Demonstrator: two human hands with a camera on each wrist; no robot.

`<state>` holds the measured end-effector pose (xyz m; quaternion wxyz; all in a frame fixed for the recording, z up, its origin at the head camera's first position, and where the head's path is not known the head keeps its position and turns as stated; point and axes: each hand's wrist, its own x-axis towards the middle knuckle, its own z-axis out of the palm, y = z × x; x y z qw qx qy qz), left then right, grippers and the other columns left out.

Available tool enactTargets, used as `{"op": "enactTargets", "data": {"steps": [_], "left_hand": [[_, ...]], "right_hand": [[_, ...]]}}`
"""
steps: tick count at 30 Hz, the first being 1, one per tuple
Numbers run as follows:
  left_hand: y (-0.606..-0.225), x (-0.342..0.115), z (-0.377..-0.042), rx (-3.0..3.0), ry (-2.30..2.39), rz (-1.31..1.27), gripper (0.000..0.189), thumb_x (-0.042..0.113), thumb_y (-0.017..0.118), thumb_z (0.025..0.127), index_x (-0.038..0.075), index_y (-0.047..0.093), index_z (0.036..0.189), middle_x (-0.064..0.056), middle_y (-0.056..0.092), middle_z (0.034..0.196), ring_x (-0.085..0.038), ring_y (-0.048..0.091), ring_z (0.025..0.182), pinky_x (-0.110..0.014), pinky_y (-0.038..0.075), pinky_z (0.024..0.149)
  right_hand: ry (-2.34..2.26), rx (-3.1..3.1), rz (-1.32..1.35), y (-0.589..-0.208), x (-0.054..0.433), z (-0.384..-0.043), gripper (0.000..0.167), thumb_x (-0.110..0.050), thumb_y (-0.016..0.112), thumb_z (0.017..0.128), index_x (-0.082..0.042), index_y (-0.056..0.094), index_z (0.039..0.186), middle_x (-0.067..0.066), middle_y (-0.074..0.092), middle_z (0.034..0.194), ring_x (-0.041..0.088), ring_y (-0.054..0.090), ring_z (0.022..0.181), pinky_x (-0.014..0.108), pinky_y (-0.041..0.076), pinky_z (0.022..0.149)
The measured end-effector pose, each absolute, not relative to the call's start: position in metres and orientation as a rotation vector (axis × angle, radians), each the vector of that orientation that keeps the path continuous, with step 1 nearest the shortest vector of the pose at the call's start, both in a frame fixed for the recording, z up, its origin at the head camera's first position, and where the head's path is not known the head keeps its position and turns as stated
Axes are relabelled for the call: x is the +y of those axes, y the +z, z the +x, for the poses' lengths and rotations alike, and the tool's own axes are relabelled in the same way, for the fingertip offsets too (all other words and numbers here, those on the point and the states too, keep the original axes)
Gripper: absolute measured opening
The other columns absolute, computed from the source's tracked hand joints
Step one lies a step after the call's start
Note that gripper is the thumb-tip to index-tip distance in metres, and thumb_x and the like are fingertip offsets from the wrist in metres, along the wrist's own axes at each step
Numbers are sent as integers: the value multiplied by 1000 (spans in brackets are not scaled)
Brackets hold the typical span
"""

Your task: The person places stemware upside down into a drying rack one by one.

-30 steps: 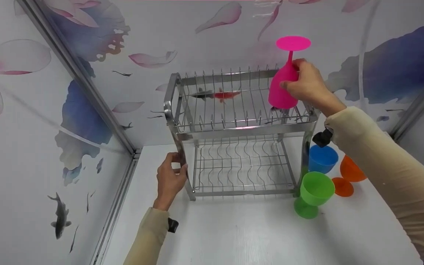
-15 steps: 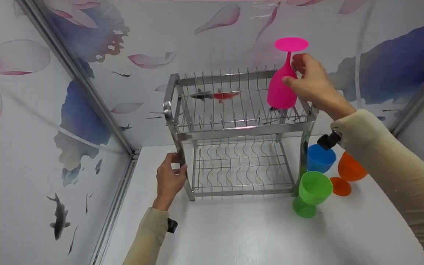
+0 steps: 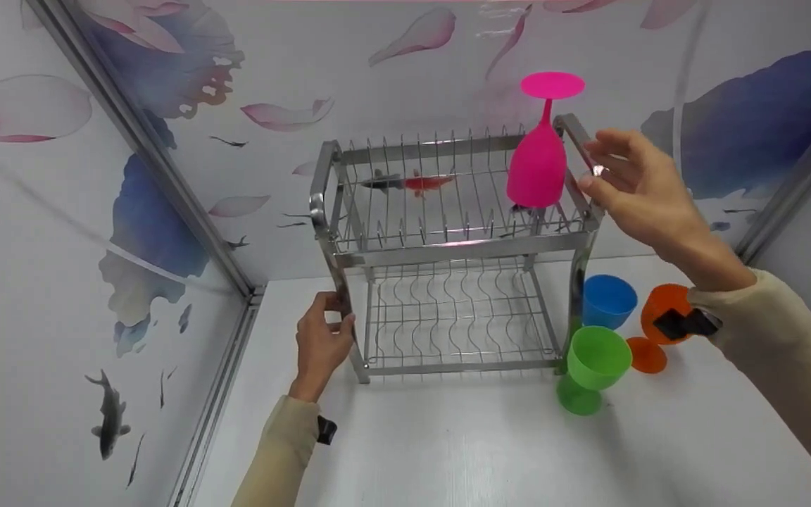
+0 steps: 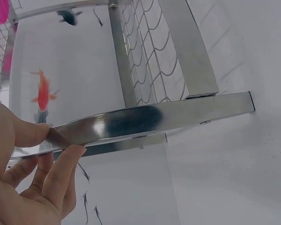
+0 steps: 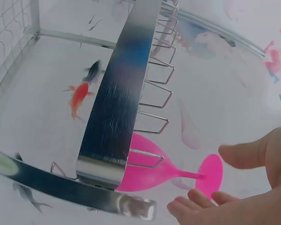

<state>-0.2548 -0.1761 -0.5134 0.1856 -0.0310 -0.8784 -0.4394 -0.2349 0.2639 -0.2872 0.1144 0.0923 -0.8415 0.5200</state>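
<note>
A pink wine glass (image 3: pixel 538 169) stands upside down at the right end of the upper tier of the metal dish rack (image 3: pixel 462 246), its round foot on top. To its right my right hand (image 3: pixel 648 190) is apart from it, fingers loosely spread and holding nothing; the right wrist view shows the glass (image 5: pixel 147 166) beyond the rack's front bar. My left hand (image 3: pixel 322 338) grips the rack's left front leg. In the left wrist view, thumb and fingers of that hand (image 4: pixel 37 173) pinch the flat metal leg (image 4: pixel 131 123).
Right of the rack, a green goblet (image 3: pixel 599 359) and a blue cup (image 3: pixel 610 301) stand upright on the white table (image 3: pixel 434 443). An orange goblet (image 3: pixel 662 310) is behind them, partly covered by the right wrist. Patterned panels (image 3: pixel 391 91) stand behind and at the left.
My right hand has let go of the pink wine glass and drawn back to the right. The glass stays in the rack. My left hand keeps its hold on the leg.
</note>
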Motion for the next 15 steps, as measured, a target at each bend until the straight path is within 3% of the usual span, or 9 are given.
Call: {"op": "enactTargets", "data": {"steps": [4, 10, 15], "left_hand": [[-514, -176, -254, -2470, -1240, -68, 36, 2, 77, 95, 7, 66, 129, -11, 72, 116, -26, 78, 98, -35, 69, 80], [-515, -175, -255, -2484, -1241, -72, 36, 4, 76, 96, 8, 65, 130, -11, 73, 117, -26, 78, 100, -35, 69, 82], [-515, -175, -255, -2466, -1253, -83, 34, 3, 76, 97, 8, 66, 129, -12, 72, 116, -27, 80, 94, -36, 69, 78]], "right_hand": [[1539, -2419, 337, -298, 280, -219, 62, -11, 68, 105, -11, 41, 161, 16, 50, 159, 34, 45, 154, 19, 48, 116], [1470, -2404, 373, -326, 311, -203, 61, -4, 70, 102, -9, 46, 158, 13, 52, 159, 28, 47, 153, 13, 45, 114], [1436, -2404, 366, -353, 329, -193, 62, -1, 72, 100, -7, 49, 157, 6, 56, 157, 14, 53, 148, 8, 47, 108]]}}
